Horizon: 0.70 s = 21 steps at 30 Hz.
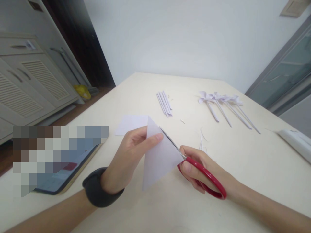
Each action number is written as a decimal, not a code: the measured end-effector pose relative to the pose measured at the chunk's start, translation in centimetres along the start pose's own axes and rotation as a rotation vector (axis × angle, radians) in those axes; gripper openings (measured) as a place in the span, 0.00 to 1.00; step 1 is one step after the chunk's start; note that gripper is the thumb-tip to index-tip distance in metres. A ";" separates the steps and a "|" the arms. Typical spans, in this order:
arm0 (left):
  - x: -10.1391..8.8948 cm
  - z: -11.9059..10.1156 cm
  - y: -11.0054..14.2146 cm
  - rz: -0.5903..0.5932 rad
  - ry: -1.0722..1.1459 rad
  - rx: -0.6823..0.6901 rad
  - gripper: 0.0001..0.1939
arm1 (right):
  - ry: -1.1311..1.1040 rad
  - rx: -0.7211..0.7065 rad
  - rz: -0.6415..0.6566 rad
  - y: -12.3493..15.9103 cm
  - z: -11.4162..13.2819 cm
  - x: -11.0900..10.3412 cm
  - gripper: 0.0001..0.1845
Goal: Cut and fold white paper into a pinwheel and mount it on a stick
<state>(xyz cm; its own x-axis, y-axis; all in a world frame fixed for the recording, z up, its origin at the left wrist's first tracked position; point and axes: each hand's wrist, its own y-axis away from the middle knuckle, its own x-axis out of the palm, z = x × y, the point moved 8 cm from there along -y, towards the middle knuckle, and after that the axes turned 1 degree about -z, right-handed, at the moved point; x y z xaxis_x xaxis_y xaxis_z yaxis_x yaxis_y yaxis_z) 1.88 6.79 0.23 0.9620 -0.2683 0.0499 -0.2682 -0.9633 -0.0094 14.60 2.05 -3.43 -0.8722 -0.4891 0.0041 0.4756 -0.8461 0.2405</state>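
My left hand (136, 149) pinches a folded sheet of white paper (157, 161), thumb in front and the other fingers behind it. The paper is held up off the table as a triangle. My right hand (196, 165) grips a pair of scissors (206, 173) with red handles. Their blades lie along the paper's upper right edge, pointing up and left towards my left thumb. Whether the blades have cut into the paper I cannot tell. Behind my left hand a flat white sheet (132, 124) lies on the table.
Several rolled paper sticks (165, 103) lie in the middle of the table (145, 85). Paper pinwheels (223, 100) on sticks lie at the back right. Thin paper scraps (202, 142) are near my right hand. A tablet (65, 171), partly blurred out, stands at the left. A white roll (296, 142) lies far right.
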 end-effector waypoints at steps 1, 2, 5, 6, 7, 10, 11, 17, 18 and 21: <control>0.1 0.0 0.0 0.001 -0.002 -0.007 0.06 | -0.007 0.008 0.006 0.0 -0.1 0.0 0.17; 0.1 0.0 0.0 0.001 -0.003 -0.014 0.06 | -0.013 0.016 0.009 0.0 -0.2 0.0 0.17; 0.3 0.1 0.0 0.002 -0.002 -0.034 0.07 | -0.006 0.032 0.002 0.0 -0.3 -0.1 0.17; 0.4 0.2 0.0 0.004 -0.003 -0.038 0.07 | 0.005 0.032 0.000 0.0 -0.2 -0.1 0.17; 0.4 0.2 0.0 0.006 -0.005 -0.042 0.07 | 0.018 0.026 -0.002 0.1 -0.1 -0.1 0.16; 0.4 0.4 0.0 0.013 -0.013 -0.049 0.07 | 0.062 -0.015 0.002 0.2 0.3 0.0 0.15; 0.4 0.5 0.0 0.013 -0.014 -0.054 0.08 | 0.072 -0.029 0.001 0.2 0.4 0.0 0.15; 0.4 0.7 0.0 0.010 0.014 -0.075 0.07 | 0.099 -0.042 -0.016 0.0 0.4 0.0 0.15; 0.4 0.7 0.0 0.016 0.025 -0.078 0.07 | 0.108 -0.039 -0.017 -0.1 0.4 0.0 0.15; 0.6 0.6 0.0 0.025 0.051 -0.084 0.06 | 0.134 -0.018 -0.034 -0.1 0.3 -0.1 0.16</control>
<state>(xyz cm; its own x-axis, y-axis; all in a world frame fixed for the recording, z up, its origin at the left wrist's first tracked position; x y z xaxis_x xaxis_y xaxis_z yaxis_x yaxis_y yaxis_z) 2.44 6.63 -0.38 0.9518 -0.2896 0.1010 -0.2974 -0.9520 0.0726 14.61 2.23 -3.16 -0.8656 -0.4826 -0.1338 0.4488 -0.8660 0.2204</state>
